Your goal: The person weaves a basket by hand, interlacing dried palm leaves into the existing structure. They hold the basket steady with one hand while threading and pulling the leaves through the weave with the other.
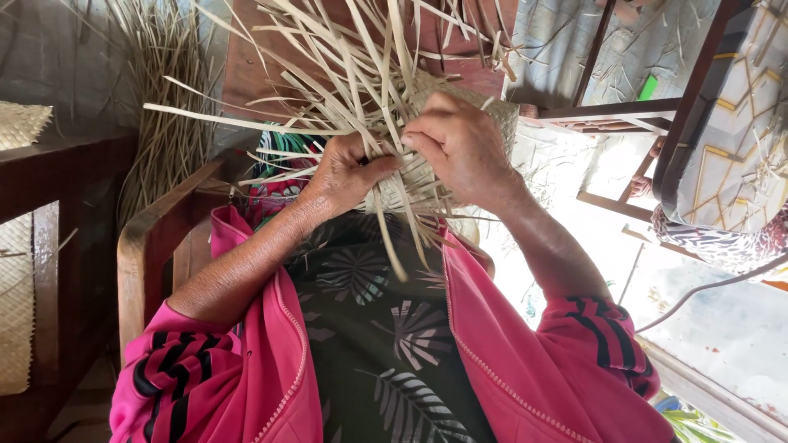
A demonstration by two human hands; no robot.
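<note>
Woven mat [427, 176] pinched between left hand [345, 176] and right hand [460, 148].

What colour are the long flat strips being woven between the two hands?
Pale straw-beige strips, seen best in the head view.

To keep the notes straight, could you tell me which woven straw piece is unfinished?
The woven piece between both hands; loose strips fan from it, while the flat mats at the left edge have none.
</note>
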